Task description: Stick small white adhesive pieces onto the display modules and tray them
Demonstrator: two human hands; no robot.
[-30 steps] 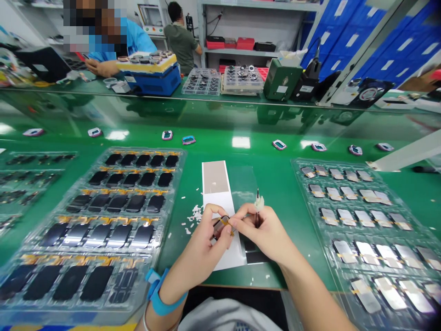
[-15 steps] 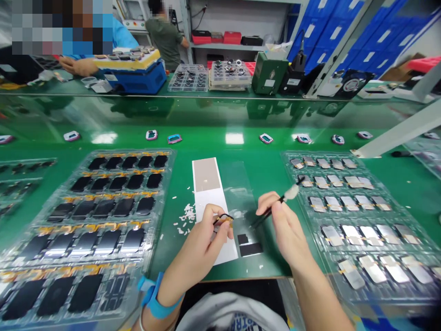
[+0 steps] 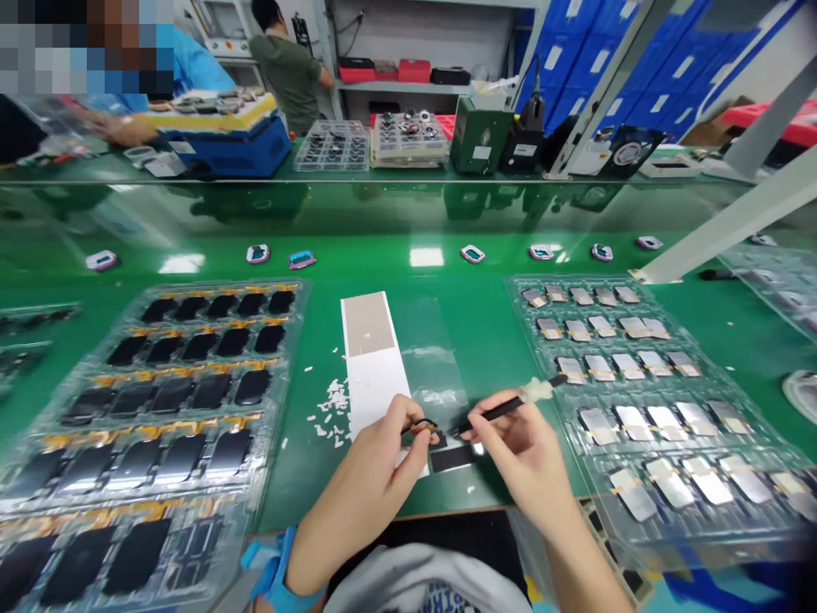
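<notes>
My left hand (image 3: 383,455) pinches a small dark-edged part (image 3: 424,425), which looks like a watch display with an orange flex cable; fingers hide most of it. My right hand (image 3: 527,451) grips black tweezers (image 3: 498,412), wrapped near the rear end in whitish material. Their tips point left toward the part, close to a clear sheet (image 3: 434,362) that bears black adhesive-like pieces (image 3: 454,459). Under and beside my left hand lies a white backing sheet (image 3: 378,383) with a beige upper section. Small white scraps (image 3: 333,409) are scattered to its left.
A clear tray (image 3: 281,396) of black displays stands left, another tray (image 3: 578,404) of silver-backed parts right. Several small frames (image 3: 473,254) lie along the bench's far side. A white post (image 3: 715,230) slants at right. Beyond the raised shelf are a blue box (image 3: 255,149) and two people.
My right hand has come down and left, bringing the tweezers near the left hand's part; the tweezers now lie flatter. The view has shifted slightly right.
</notes>
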